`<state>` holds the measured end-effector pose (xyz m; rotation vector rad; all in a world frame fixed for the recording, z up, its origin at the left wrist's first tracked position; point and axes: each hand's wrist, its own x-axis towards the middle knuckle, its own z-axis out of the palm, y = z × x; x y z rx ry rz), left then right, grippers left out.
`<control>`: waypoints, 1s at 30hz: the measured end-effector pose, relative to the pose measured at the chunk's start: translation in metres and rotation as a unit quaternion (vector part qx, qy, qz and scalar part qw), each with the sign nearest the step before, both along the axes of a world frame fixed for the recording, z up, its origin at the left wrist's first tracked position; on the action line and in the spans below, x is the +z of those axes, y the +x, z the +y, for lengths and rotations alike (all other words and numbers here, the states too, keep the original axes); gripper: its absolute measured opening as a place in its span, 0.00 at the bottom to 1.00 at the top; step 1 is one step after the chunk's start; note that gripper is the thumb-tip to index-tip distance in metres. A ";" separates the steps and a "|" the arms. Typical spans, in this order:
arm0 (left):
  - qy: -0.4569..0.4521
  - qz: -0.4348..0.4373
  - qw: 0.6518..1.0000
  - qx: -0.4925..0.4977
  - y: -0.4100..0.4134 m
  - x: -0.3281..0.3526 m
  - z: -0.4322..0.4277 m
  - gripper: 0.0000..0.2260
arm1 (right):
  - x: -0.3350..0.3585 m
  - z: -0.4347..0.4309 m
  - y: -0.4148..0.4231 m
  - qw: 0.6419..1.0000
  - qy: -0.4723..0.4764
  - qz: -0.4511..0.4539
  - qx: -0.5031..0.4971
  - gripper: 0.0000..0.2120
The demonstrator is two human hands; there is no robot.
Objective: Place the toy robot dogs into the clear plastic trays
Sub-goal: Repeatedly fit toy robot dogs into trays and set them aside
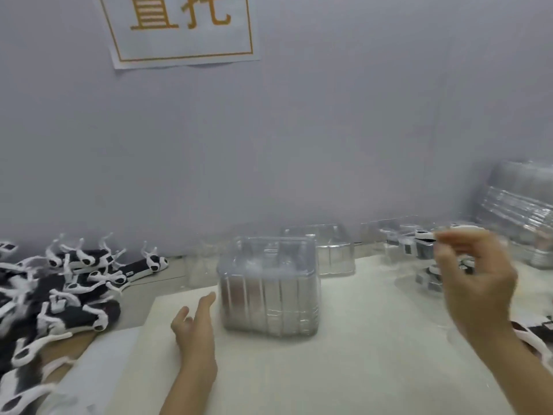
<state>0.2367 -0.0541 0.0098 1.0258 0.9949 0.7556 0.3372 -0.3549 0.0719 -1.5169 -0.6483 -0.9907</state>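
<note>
grey wall [329, 130] behind, paper sign [179, 25] taped up. toy robot dogs [59, 295] heaped at the left edge of the counter [359, 369]. stack of clear plastic trays [269, 289] mid-counter, top one looks empty. left grip [194, 330] fingers apart, just left of the stack, holding nothing. right grip [475, 283] raised near the right edge, motion-blurred, can't tell if it pinches anything. risk: trays nest tight, so a one-handed pull may lift several or tip the stack.
</note>
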 end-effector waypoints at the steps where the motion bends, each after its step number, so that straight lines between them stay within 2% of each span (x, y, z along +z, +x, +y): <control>1: -0.095 -0.019 0.995 -0.020 0.000 0.005 0.003 0.31 | 0.018 0.027 -0.009 0.997 -0.070 0.001 0.020 0.04; 3: -0.261 -0.081 0.960 -0.064 -0.001 0.012 0.003 0.34 | 0.017 0.079 -0.019 0.975 -0.218 0.002 0.045 0.04; 5: -0.354 -0.121 0.924 -0.074 -0.002 0.016 0.002 0.35 | 0.013 0.120 -0.019 0.941 -0.335 -0.020 0.036 0.10; 8: -0.402 -0.140 0.901 -0.082 -0.002 0.020 -0.004 0.31 | 0.008 0.164 -0.019 0.847 -0.529 0.057 -0.004 0.27; 10: -0.427 -0.156 0.884 -0.112 -0.001 0.022 -0.010 0.22 | 0.000 0.182 -0.014 0.795 -0.601 0.073 -0.043 0.28; 11: -0.433 -0.159 0.879 -0.122 -0.001 0.022 -0.014 0.19 | -0.002 0.186 -0.011 0.783 -0.615 0.067 -0.059 0.27; 13: -0.409 -0.137 0.893 -0.129 0.002 0.022 -0.023 0.15 | -0.002 0.186 -0.007 0.794 -0.600 0.067 -0.068 0.28; 17: -0.245 -0.081 0.952 -0.162 0.008 0.018 -0.048 0.13 | 0.001 0.174 -0.008 0.849 -0.511 0.120 -0.058 0.31; 21: -0.043 -0.192 0.958 -0.206 0.005 0.017 -0.056 0.25 | 0.010 0.152 -0.021 0.919 -0.306 0.245 -0.041 0.34; 23: 0.045 -0.200 0.960 -0.192 -0.001 0.026 -0.050 0.28 | 0.012 0.141 -0.027 0.923 -0.237 0.303 -0.021 0.34; 27: 0.148 -0.203 0.945 -0.211 -0.014 0.048 -0.046 0.22 | 0.014 0.128 -0.038 0.916 -0.183 0.357 0.027 0.33; 30: 0.174 -0.228 0.939 -0.190 -0.021 0.064 -0.052 0.20 | 0.016 0.125 -0.050 0.907 -0.181 0.368 0.098 0.48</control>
